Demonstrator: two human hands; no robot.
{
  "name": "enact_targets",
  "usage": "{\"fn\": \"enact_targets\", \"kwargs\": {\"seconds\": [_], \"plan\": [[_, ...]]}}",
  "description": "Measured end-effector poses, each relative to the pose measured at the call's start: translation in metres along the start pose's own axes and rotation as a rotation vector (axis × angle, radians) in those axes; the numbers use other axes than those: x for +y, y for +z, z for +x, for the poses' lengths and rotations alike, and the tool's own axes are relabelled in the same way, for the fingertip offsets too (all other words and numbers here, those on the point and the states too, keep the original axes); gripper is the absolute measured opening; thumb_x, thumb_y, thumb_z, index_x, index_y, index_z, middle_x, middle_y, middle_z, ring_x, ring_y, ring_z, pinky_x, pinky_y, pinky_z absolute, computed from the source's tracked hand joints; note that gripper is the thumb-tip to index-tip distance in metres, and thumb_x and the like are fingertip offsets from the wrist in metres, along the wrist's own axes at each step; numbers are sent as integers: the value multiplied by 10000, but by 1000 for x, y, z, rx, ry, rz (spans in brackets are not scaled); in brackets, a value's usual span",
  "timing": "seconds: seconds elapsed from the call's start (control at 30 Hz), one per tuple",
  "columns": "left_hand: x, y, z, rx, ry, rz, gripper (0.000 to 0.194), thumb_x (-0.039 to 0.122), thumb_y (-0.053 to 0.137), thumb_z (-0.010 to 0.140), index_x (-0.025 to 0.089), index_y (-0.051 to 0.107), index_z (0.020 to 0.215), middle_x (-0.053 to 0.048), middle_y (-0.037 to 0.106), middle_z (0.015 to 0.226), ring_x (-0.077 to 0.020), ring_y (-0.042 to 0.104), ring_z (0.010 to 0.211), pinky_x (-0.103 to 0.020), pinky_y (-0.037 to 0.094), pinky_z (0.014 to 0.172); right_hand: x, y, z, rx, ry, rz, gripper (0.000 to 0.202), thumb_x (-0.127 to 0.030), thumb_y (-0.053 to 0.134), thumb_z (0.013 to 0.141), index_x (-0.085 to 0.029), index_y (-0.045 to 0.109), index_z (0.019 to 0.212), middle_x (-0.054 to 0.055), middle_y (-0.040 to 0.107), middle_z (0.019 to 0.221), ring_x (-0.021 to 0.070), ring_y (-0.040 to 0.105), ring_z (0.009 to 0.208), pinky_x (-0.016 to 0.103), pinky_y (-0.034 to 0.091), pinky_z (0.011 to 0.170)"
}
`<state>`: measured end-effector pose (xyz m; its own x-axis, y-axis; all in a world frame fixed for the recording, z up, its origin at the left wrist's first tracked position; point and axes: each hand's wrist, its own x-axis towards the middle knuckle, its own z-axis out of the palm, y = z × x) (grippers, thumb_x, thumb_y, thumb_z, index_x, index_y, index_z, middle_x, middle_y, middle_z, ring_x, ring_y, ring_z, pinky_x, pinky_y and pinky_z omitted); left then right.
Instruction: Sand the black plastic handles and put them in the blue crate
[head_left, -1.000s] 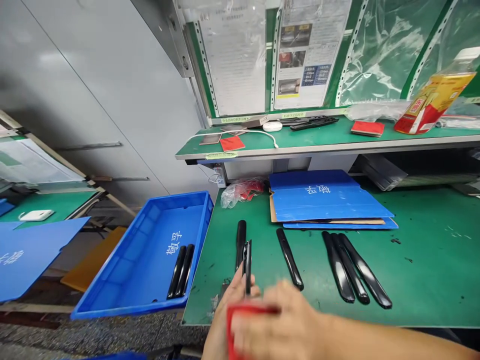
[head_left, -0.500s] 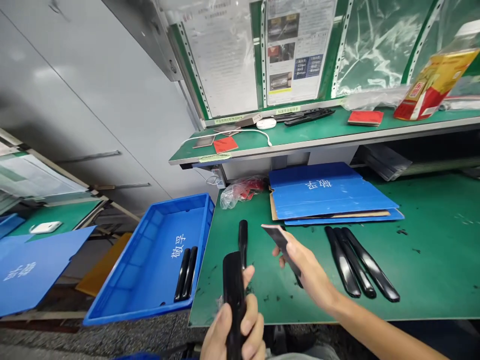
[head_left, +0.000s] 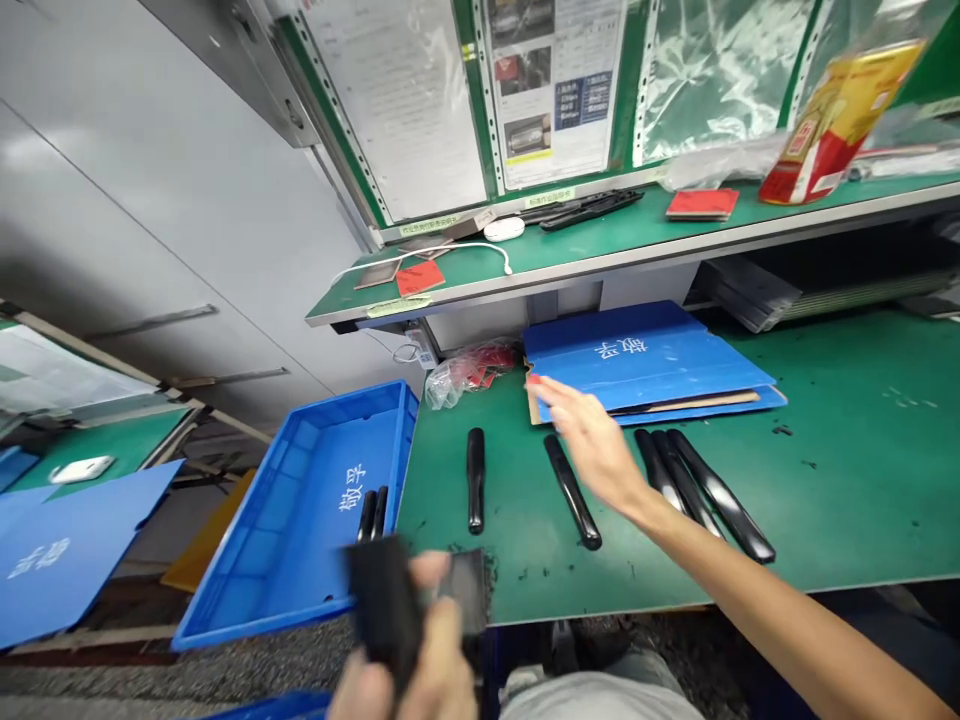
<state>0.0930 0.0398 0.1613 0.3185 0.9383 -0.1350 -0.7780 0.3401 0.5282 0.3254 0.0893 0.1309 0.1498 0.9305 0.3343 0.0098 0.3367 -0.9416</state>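
Blurred by motion, my left hand (head_left: 431,665) grips a black handle-shaped part (head_left: 384,605) upright near the bench's front left edge. My right hand (head_left: 592,445) is over the bench, fingers fairly straight and pressed together. A red corner of a flat pad (head_left: 534,380) shows at its fingertips; the rest is hidden behind the hand. Below that hand lies a glossy black handle (head_left: 574,490), with another black handle (head_left: 475,480) to its left. Several more black handles (head_left: 724,495) lie side by side at right, partly behind my forearm. A dark grey square sheet (head_left: 469,590) lies beside my left hand.
A blue crate (head_left: 300,480) with two black handles stands left of the bench. Blue folded boards (head_left: 637,365) and a plastic bag with red pieces (head_left: 457,380) lie at the back. The shelf (head_left: 570,265) above bears red pads, a cable and a drink bottle (head_left: 840,125).
My left hand has moved left and down with its black part, uncovering the handle behind it. My right hand has risen toward the blue boards; its pad has turned mostly out of sight.
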Motion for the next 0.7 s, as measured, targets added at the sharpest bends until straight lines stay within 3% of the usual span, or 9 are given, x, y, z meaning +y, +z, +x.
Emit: {"fn": "enact_targets", "kwargs": {"seconds": [0.07, 0.1, 0.17, 0.23, 0.37, 0.47, 0.53, 0.63, 0.7], "plan": [[23, 11, 16, -16, 290, -155, 346, 225, 720, 841, 265, 587, 1158, 82, 527, 676, -42, 483, 426, -128, 415, 409, -2, 7, 2, -11, 84, 164, 619, -593, 335, 997, -224, 510, 1462, 125, 684, 1291, 265, 671, 914, 442, 561, 822], [33, 16, 27, 47, 367, -251, 229, 159, 633, 859, 213, 545, 1063, 77, 516, 693, -28, 488, 437, -101, 412, 415, -3, 14, -2, -29, 153, 285, 609, -583, 320, 997, -223, 525, 1443, 127, 687, 1284, 249, 663, 852, 426, 561, 766], [44, 20, 51, 174, 260, -436, 83, 128, 478, 920, 194, 440, 887, 90, 440, 625, -5, 451, 391, -65, 366, 383, -4, 30, -14, -85, 333, 575, 586, -582, 322, 979, -226, 582, 1365, 138, 683, 1291, 233, 640, 779, 397, 540, 651], [44, 17, 73, 304, 181, -532, 220, 145, 364, 976, 228, 328, 776, 113, 344, 545, -2, 381, 338, -69, 328, 356, -4, 47, -31, -126, 473, 769, 541, -586, 368, 952, -234, 646, 1255, 141, 679, 1297, 231, 631, 782, 384, 529, 621], [30, 3, 94, 435, 208, -551, 300, 191, 299, 991, 258, 196, 718, 120, 290, 472, -11, 331, 302, -98, 312, 338, -2, 72, -62, -8, 466, 810, 479, -597, 506, 908, -265, 666, 1214, 105, 666, 1293, 255, 644, 953, 420, 559, 803], [25, 0, 94, 433, 213, -551, 287, 180, 319, 966, 257, 202, 715, 111, 323, 467, -13, 335, 301, -102, 319, 337, 3, 78, -77, 56, 301, 546, 503, -528, 470, 973, -343, 506, 1440, 74, 567, 1429, 260, 635, 1067, 433, 547, 862], [25, 2, 92, 435, 219, -559, 284, 168, 327, 950, 257, 200, 712, 112, 318, 465, -14, 319, 295, -105, 307, 328, 10, 78, -78, 97, -23, 99, 498, -417, 437, 1016, -408, 403, 1513, 43, 531, 1481, 244, 635, 1048, 433, 539, 857], [26, 6, 90, 433, 236, -552, 291, 164, 335, 937, 257, 190, 702, 113, 302, 460, -19, 320, 299, -117, 306, 333, 29, 75, -62, 121, -633, -467, 496, -334, 598, 960, -556, 501, 1393, -96, 655, 1350, 205, 605, 917, 365, 507, 777], [27, 5, 88, 420, 251, -540, 295, 158, 329, 930, 258, 179, 696, 112, 295, 450, -20, 330, 300, -116, 319, 342, 40, 72, -45, 164, -760, -656, 528, -265, 615, 952, -563, 513, 1377, -128, 683, 1320, 205, 579, 931, 357, 473, 781]]}}
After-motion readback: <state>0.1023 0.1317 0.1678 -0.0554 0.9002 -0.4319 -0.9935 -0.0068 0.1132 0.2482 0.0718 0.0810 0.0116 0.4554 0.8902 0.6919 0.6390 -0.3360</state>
